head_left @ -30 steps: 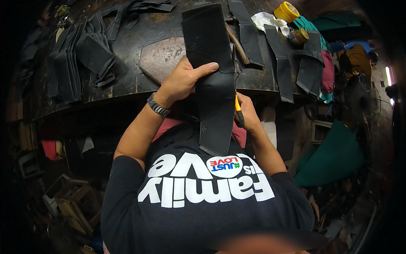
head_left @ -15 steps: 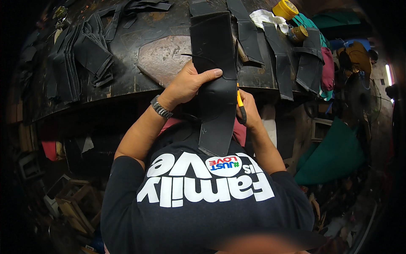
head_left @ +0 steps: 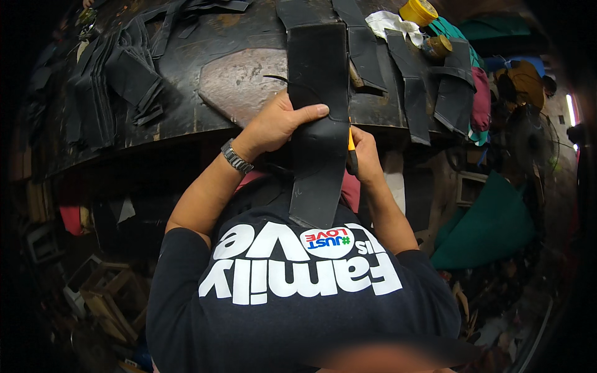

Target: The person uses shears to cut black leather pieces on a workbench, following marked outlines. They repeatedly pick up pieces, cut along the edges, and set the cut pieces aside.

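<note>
long black rubbery strip, bent over the dark workbench edge, yellow-handled tool just beside it

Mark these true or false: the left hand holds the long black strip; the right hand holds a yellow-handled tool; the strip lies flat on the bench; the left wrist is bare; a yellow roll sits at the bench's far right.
1. The left hand holds the strip. True.
2. The right hand holds a yellow-handled tool. True.
3. The strip lies flat on the bench. False: its near end hangs over the edge toward the person.
4. The left wrist is bare. False: it wears a watch.
5. A yellow roll sits at far right. True.
</note>
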`<state>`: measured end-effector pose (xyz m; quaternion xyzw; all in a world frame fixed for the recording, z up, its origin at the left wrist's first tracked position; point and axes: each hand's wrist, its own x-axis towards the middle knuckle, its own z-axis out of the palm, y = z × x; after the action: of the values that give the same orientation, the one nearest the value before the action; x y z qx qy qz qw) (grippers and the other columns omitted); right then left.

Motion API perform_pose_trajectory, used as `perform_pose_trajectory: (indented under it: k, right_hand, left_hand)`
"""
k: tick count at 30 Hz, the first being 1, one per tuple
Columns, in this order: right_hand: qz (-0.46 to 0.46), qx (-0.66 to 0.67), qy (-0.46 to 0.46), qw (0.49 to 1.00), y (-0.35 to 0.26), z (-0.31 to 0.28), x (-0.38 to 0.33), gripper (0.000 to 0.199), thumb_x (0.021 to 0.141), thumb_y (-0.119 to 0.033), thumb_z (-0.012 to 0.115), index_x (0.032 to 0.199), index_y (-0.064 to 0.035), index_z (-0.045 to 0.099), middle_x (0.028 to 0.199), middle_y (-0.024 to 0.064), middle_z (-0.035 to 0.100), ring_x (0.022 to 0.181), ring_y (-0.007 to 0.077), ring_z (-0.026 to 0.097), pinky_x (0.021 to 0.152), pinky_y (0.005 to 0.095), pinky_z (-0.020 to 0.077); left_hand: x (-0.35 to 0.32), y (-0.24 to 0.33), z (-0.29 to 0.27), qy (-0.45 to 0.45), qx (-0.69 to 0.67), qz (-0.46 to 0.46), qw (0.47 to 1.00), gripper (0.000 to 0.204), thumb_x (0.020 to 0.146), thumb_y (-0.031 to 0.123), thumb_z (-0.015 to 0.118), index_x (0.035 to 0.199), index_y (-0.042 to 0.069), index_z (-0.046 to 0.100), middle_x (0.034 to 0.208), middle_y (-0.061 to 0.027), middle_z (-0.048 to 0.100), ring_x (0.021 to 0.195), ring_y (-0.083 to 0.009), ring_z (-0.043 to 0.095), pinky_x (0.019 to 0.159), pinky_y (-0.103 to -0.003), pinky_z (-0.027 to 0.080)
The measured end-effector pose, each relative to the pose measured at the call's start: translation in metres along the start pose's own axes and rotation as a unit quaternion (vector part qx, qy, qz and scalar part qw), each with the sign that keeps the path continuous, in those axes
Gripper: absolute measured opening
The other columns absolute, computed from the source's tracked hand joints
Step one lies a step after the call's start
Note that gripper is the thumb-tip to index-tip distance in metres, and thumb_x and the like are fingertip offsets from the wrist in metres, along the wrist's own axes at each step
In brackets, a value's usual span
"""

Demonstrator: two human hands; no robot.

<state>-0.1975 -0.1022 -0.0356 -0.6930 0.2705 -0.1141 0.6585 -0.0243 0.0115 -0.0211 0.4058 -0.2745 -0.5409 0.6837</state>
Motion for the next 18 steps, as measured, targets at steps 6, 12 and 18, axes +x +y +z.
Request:
perform_pose_trajectory:
  k: [6, 12, 18]
  right_hand:
    - [-0.015, 0.005, 0.02, 1.0, -0.004, -0.001, 0.005, 0.029, 0.078, -0.009, 0.072, 0.102, 0.005, 0.064, 0.085, 0.0038, 0.066, 0.073, 0.0076, 0.058, 0.065, 0.0216, 0.0478]
    - [-0.039, 0.012, 0.009, 0.999, -0.001, 0.0, -0.001, 0.026, 0.077, -0.006, 0.07, 0.1, 0.0058, 0.065, 0.088, 0.0047, 0.067, 0.076, 0.0085, 0.059, 0.07, 0.0231, 0.0488]
    - [-0.017, -0.013, 0.034, 0.999, -0.005, -0.007, 0.01, 0.034, 0.074, -0.007, 0.072, 0.104, 0.0056, 0.064, 0.091, 0.0068, 0.068, 0.08, 0.0101, 0.06, 0.075, 0.0243, 0.0495]
  left_hand:
    - [0.002, -0.004, 0.004, -0.007, 0.013, -0.01, 1.0, 0.027, 0.09, 0.011, 0.064, 0.114, 0.0, 0.057, 0.1, -0.0032, 0.065, 0.085, -0.0082, 0.061, 0.073, -0.023, 0.052]
    - [-0.001, -0.008, 0.003, -0.004, 0.025, -0.017, 1.0, 0.024, 0.09, 0.012, 0.064, 0.11, 0.0, 0.059, 0.097, -0.0023, 0.065, 0.082, -0.0072, 0.061, 0.071, -0.022, 0.051]
    - [-0.001, -0.012, 0.006, -0.025, 0.039, -0.048, 0.998, 0.027, 0.091, 0.014, 0.063, 0.113, -0.001, 0.06, 0.101, -0.0034, 0.065, 0.087, -0.0088, 0.061, 0.075, -0.024, 0.051]
